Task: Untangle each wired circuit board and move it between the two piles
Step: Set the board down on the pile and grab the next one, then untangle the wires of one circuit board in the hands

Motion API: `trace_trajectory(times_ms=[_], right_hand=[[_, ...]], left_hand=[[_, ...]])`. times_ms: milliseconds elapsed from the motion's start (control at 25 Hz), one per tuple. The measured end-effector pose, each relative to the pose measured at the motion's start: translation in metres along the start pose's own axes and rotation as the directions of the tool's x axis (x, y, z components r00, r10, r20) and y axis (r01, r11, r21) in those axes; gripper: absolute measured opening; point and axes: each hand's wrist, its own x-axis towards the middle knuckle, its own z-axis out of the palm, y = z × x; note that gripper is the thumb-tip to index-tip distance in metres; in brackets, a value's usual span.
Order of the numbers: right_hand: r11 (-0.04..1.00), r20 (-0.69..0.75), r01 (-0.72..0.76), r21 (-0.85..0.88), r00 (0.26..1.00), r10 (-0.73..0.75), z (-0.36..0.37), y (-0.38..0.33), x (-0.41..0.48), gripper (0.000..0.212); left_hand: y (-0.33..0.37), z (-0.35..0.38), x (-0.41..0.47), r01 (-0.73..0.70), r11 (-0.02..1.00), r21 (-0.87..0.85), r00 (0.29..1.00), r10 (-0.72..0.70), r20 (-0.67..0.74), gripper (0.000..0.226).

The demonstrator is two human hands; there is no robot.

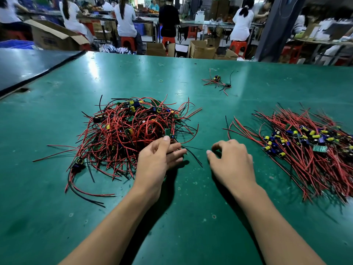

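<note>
Red tangle (129,134): left grip (160,155), loosely spread, apparently touches a board (168,132) at its thumb; right grip (229,159) relaxed, empty. Next, pinch it.

An electronics assembly workshop: beyond the green workbench (191,203), workers (125,18) sit on red stools (127,42) at long benches (215,22) (backs to us), cardboard boxes (202,49) open just past it.

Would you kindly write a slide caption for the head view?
Left hand at the tangled pile; empty right hand near the sorted pile, green table.
</note>
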Motion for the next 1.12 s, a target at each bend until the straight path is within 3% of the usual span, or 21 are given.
trace_trajectory(times_ms=[160, 400, 600, 720, 800, 920, 1040, 1120], right_hand=[[0.989, 0.037, -0.132, -0.063, 0.99, 0.135, -0.013, 0.013, 0.006, 0.042], [0.993, 0.036, -0.08, -0.091, 0.996, 0.084, -0.007, -0.002, -0.004, 0.043], [0.976, 0.052, -0.212, -0.039, 0.975, 0.214, -0.012, 0.013, 0.003, 0.049], [0.991, -0.011, -0.128, -0.039, 0.992, 0.128, -0.005, 0.009, 0.0, 0.047], [0.998, -0.086, 0.016, 0.055, 0.996, -0.011, 0.002, -0.002, -0.005, 0.038], [0.901, -0.15, 0.18, 0.396, 0.98, -0.13, 0.011, -0.018, -0.012, 0.018], [0.797, -0.197, 0.254, 0.548, 0.965, -0.172, 0.015, -0.025, -0.015, 0.011], [0.753, -0.166, 0.222, 0.62, 0.974, -0.151, 0.018, -0.026, -0.013, 0.015]], left_hand=[[0.001, 0.0, -0.002, -0.023, 0.997, 0.068, 1.0, 0.022, 0.014, 0.037], [0.003, 0.002, -0.006, -0.051, 0.996, 0.072, 0.998, 0.048, 0.043, 0.06], [0.005, -0.001, -0.007, -0.067, 0.994, 0.083, 0.997, 0.063, 0.046, 0.029], [0.004, -0.002, -0.007, -0.064, 0.994, 0.084, 0.997, 0.06, 0.049, 0.012], [0.003, -0.002, -0.005, -0.066, 0.995, 0.071, 0.997, 0.062, 0.044, 0.011], [0.0, -0.002, -0.004, -0.081, 0.996, 0.046, 0.996, 0.08, 0.038, 0.013], [-0.001, -0.002, -0.003, -0.093, 0.995, 0.046, 0.994, 0.09, 0.063, 0.023], [-0.001, -0.003, -0.001, -0.09, 0.992, 0.086, 0.994, 0.084, 0.074, 0.024]])
